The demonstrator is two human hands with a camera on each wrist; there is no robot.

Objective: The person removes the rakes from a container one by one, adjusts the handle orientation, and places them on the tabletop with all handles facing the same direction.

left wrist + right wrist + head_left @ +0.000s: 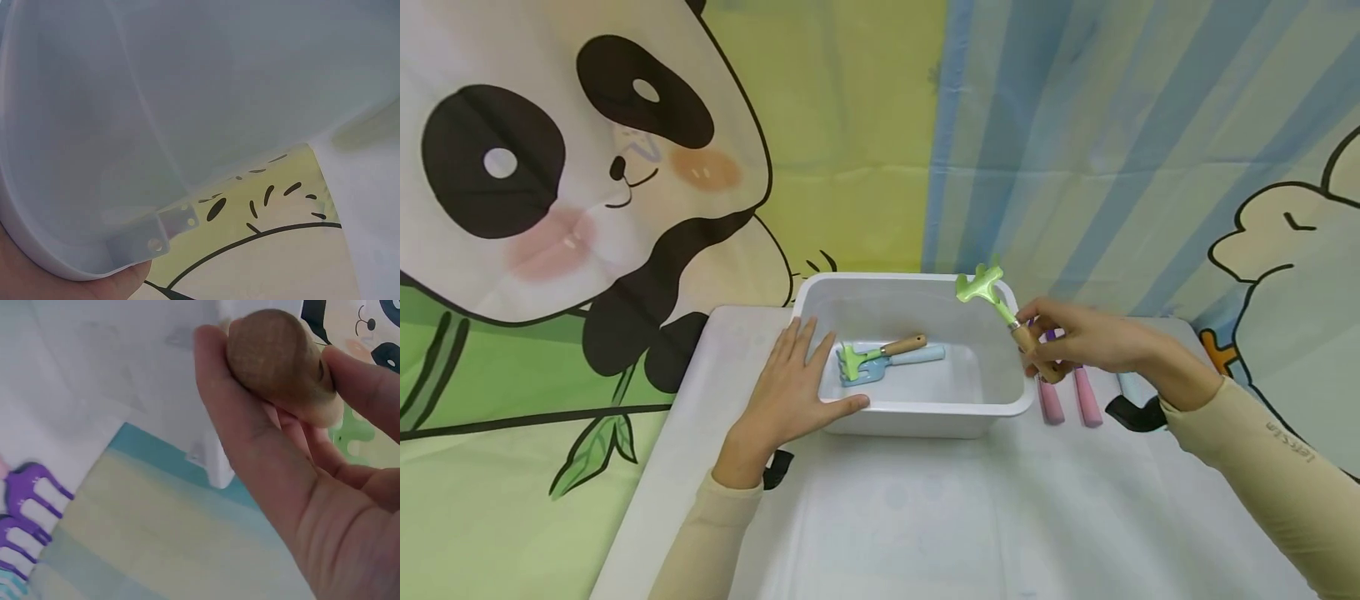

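Note:
My right hand [1075, 337] grips the wooden handle of a small green garden rake [981, 286], whose tines point up and to the left over the right rim of a white plastic tub [910, 409]. The handle's round wooden end [265, 347] shows between thumb and fingers in the right wrist view. My left hand [793, 383] rests with spread fingers on the tub's left rim. Inside the tub lie a green rake with a wooden handle [901, 346] and a light blue rake [917, 356], the green one partly over the blue.
Right of the tub lie pink-handled tools [1087, 400], partly hidden by the right hand, and a light blue handle [1127, 385]. Purple tines [31, 494] show there in the right wrist view. A printed panda curtain [850, 125] hangs behind the white table [902, 517].

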